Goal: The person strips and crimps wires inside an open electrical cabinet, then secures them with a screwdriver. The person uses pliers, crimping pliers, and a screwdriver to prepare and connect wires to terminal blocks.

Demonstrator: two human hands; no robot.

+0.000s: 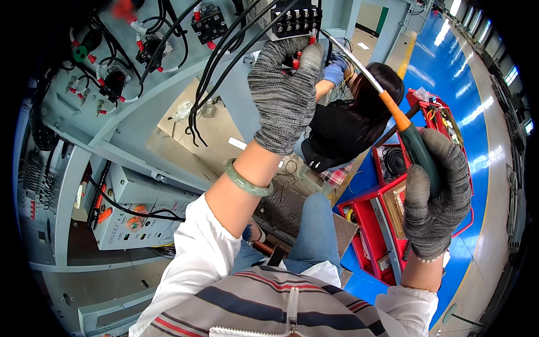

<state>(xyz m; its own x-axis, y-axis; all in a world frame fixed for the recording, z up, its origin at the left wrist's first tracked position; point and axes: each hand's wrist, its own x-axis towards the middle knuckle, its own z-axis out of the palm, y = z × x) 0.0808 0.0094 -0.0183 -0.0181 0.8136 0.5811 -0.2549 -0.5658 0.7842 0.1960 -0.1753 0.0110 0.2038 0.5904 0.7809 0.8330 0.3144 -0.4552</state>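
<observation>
My left hand [284, 98], in a grey knitted glove, is raised just under a black terminal block [296, 23] with rows of screws. Its fingers close around a red-sleeved wire end [296, 60], and the fingertips are partly hidden behind the glove. At the right, my gloved right hand [438, 196] grips a screwdriver [415, 143] by its green and orange handle. The long metal shaft slants up and left, its tip beside the terminal block's right end. Whether the tip touches a screw I cannot tell. Several black cables [224, 59] hang down left of my left hand.
A co-worker [351, 121] in black, wearing blue gloves, crouches beyond my hands. Red toolboxes [368, 236] stand open at the right on the blue floor. The grey metal cabinet frame [120, 121] carries wired switches at upper left, above a light-grey control box [137, 210].
</observation>
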